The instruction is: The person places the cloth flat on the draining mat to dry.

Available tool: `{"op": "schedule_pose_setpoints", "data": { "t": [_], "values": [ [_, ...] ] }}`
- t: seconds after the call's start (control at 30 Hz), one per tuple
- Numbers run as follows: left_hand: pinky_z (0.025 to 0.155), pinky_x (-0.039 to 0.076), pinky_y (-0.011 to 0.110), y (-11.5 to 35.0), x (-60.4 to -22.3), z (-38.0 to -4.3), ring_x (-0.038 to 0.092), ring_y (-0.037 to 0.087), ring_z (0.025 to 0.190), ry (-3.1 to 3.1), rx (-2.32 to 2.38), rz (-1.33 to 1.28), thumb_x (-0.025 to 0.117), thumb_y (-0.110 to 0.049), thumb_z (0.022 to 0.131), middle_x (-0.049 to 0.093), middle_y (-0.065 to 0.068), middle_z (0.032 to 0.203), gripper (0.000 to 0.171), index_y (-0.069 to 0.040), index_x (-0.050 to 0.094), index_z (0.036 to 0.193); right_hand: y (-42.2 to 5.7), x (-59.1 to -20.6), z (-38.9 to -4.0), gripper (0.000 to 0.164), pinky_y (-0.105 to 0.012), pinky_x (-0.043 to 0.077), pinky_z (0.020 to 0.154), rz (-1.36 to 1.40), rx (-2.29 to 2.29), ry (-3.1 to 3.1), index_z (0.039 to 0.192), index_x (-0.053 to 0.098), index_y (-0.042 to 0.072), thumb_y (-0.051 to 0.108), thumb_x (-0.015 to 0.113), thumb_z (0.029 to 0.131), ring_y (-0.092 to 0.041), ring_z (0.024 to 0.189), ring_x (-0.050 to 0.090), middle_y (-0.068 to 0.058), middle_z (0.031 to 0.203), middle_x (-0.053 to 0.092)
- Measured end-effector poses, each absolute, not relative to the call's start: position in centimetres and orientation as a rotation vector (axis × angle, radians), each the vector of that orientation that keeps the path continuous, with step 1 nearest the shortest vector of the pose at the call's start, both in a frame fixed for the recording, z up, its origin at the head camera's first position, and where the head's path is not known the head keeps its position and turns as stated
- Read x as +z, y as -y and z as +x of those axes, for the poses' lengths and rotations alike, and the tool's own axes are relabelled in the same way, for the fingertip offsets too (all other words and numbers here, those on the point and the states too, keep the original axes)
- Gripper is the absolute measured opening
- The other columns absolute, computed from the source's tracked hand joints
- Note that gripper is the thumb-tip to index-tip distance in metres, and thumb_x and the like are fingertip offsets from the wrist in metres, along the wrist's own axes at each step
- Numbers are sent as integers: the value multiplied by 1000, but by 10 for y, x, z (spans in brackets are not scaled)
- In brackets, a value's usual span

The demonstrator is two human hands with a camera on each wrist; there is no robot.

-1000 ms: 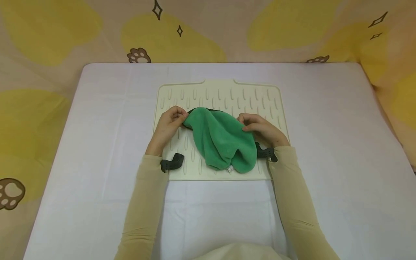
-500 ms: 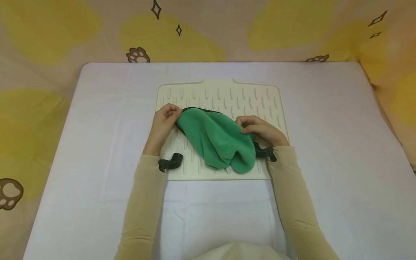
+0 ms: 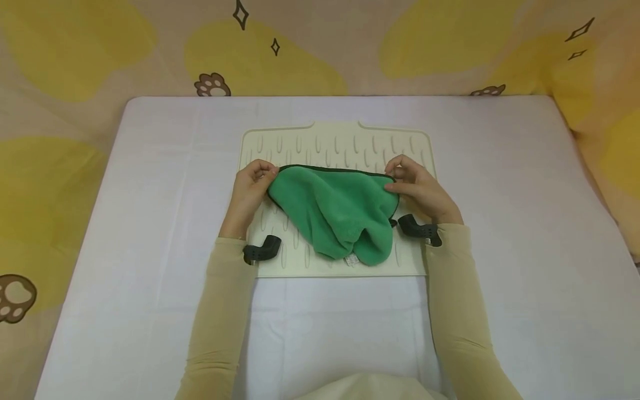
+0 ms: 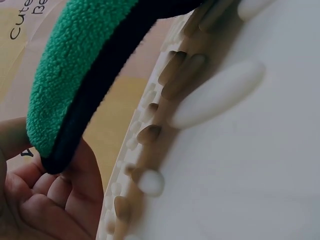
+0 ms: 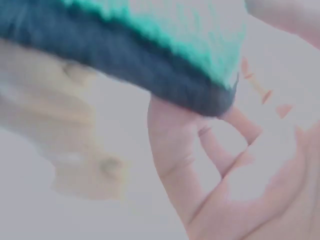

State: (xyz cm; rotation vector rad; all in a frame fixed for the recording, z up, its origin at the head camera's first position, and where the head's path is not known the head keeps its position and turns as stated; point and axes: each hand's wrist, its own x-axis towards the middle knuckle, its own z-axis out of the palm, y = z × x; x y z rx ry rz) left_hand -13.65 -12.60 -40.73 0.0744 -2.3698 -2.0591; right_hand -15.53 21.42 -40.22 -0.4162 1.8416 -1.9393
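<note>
A green cloth (image 3: 335, 205) with a dark edging hangs between the two hands, over a cream ridged mat (image 3: 280, 145). My left hand (image 3: 248, 189) pinches its far left corner between thumb and fingers. At the far right corner, my right hand (image 3: 420, 189) pinches the cloth the same way. Its top edge runs nearly straight between them, while the lower part droops in folds with a small white label (image 3: 352, 259) showing. The left wrist view has the fuzzy cloth corner (image 4: 55, 95) at the fingers; the right wrist view shows the dark edging (image 5: 165, 80) at the fingertips, blurred.
The mat lies on a white-covered table (image 3: 505, 222). Behind it hangs a yellow and beige patterned curtain (image 3: 320, 50). Each wrist wears a black camera mount, left mount (image 3: 264, 250) and right mount (image 3: 420, 229), low near the mat.
My right hand has moved right and away from me to the cloth's far right corner, and the top edge is now stretched out. My left hand moved slightly left, then stayed.
</note>
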Motion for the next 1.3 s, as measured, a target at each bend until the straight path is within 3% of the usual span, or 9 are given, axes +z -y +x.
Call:
{"op": "schedule_pose_setpoints", "data": {
  "t": [0.13, 0.27, 0.43, 0.6, 0.8, 1.03, 1.3],
  "values": [
    [57, 35, 20, 126, -405, -136, 45, 8, 65, 2376, -2061, 107, 56, -14, 96, 57, -4, 79, 17, 3, 57, 95, -221, -399, -155, 28, -24, 48, 72, -290, -1863, -1872, 112, 55, 2, 3, 67, 87, -15, 79, 57, -5, 84, 62],
    [56, 34, 20, 125, -398, -134, 42, 7, 63, 2388, -2060, 138, 55, -11, 96, 56, -4, 76, 15, 4, 57, 96, -225, -396, -155, 17, -23, 48, 69, -243, -1718, -1937, 101, 65, 4, 6, 69, 85, -12, 73, 57, -2, 77, 64],
    [54, 33, 18, 123, -391, -131, 41, 7, 61, 2395, -2048, 143, 54, -8, 96, 55, -5, 74, 14, 6, 56, 96, -230, -395, -155, 9, -23, 50, 60, -260, -1619, -1886, 87, 62, 0, 6, 68, 86, -9, 65, 56, -1, 68, 60],
    [54, 33, 19, 127, -402, -135, 41, 8, 61, 2394, -2040, 142, 56, -14, 96, 55, -4, 75, 18, 4, 57, 98, -234, -397, -154, 8, -30, 54, 70, -376, -1536, -1884, 87, 60, -3, 3, 64, 88, -11, 72, 60, -4, 72, 63],
    [62, 44, 22, 132, -407, -136, 53, 10, 66, 2559, -2110, 41, 55, -23, 97, 62, -4, 76, 26, 2, 57, 103, -238, -396, -154, 11, -27, 50, 63, -352, -1573, -2027, 83, 59, 1, 7, 65, 89, -13, 66, 57, -3, 69, 60],
    [72, 53, 26, 135, -406, -135, 66, 14, 70, 2708, -2236, -72, 53, -26, 98, 65, 7, 85, 34, 4, 55, 113, -237, -399, -155, 13, -26, 49, 69, -188, -1882, -1971, 82, 58, 0, 8, 63, 91, -14, 78, 55, -1, 76, 60],
    [74, 55, 34, 138, -406, -133, 69, 20, 74, 2680, -2519, -275, 54, -9, 96, 69, 11, 85, 27, 11, 53, 114, -237, -404, -156, 8, -24, 49, 65, 6, -2173, -1908, 86, 61, 0, 7, 64, 90, -14, 71, 56, -3, 77, 62]
  ]
}}
